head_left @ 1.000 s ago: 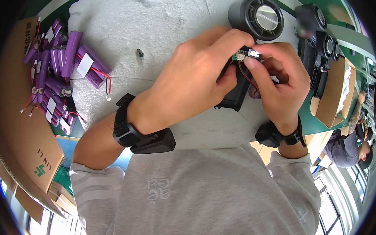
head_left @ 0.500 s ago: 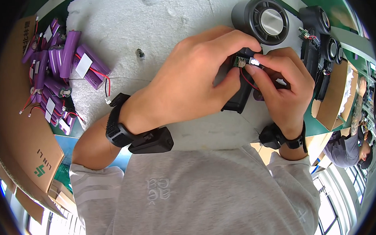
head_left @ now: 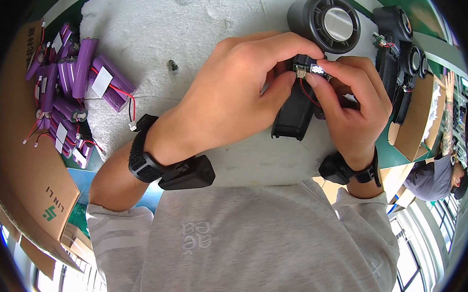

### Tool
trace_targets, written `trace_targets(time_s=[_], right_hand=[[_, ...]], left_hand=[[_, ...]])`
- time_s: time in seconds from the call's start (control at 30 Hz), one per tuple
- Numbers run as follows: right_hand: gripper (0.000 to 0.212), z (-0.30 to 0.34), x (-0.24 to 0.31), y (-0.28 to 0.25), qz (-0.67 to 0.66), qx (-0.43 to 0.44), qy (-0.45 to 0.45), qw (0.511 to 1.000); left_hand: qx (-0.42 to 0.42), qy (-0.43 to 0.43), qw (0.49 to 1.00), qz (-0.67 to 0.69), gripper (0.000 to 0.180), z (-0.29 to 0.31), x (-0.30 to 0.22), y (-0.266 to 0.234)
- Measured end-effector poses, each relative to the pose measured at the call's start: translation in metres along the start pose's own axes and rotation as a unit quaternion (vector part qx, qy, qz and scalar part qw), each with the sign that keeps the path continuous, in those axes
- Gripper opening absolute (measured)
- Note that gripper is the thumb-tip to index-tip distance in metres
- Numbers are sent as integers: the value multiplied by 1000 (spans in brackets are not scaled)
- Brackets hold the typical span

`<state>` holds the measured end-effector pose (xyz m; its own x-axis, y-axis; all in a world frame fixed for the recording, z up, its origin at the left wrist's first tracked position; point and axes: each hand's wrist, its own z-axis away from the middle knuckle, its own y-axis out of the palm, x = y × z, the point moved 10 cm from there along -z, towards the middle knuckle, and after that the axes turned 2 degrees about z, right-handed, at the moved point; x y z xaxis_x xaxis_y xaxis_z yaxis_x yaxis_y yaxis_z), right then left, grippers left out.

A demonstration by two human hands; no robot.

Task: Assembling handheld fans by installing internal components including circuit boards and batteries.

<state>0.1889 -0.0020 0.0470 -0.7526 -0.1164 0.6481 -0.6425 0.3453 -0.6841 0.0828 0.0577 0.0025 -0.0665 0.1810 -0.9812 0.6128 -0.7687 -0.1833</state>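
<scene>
My left hand [head_left: 237,91] reaches over a black plastic handle housing [head_left: 294,114], its fingers curled round the upper end. Its thumb rests beside the metal socket of a small circuit board [head_left: 302,69]. My right hand [head_left: 355,101] pinches the board's other end, by a white patch with a dotted pattern, between thumb and forefinger. A thin red wire [head_left: 307,95] runs down from the board. Part of a purple battery shows beneath my right hand. Just beyond the fingers is a round black fan head [head_left: 338,25] with a silver centre; its joint with the housing is hidden.
White foam padding [head_left: 134,25] covers the bench. Purple batteries with wires [head_left: 64,85] are heaped at left beside a cardboard box [head_left: 23,155]. More black fan units [head_left: 396,26] lie at right, near an open carton [head_left: 413,122]. Another person [head_left: 434,181] sits far right.
My left thumb has drawn back slightly to the left, exposing more of the board and housing. The board has tilted a little; my right hand keeps its pinch.
</scene>
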Motion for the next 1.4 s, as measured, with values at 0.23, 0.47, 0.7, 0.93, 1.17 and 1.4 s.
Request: trace_targets(time_s=[0.23,0.47,0.7,0.93,1.17,1.4], right_hand=[[24,0,5,0,33,4,-31,999],[20,3,-7,4,-10,24,42,999],[23,10,-27,17,-45,116,174,977],[35,17,-25,23,-105,255,205,939],[50,4,-4,17,-91,215,93,968],[30,0,9,-7,111,161,-45,980]], left_hand=[[-11,-6,1000,-4,37,0,1,-1],[-25,-40,999,3,34,-1,6,-5],[-30,103,987,-119,39,1,-20,-5],[-45,122,982,-139,38,4,-23,-6],[-60,118,984,-118,42,2,-25,-17],[-42,17,997,-68,39,-4,-7,-17]])
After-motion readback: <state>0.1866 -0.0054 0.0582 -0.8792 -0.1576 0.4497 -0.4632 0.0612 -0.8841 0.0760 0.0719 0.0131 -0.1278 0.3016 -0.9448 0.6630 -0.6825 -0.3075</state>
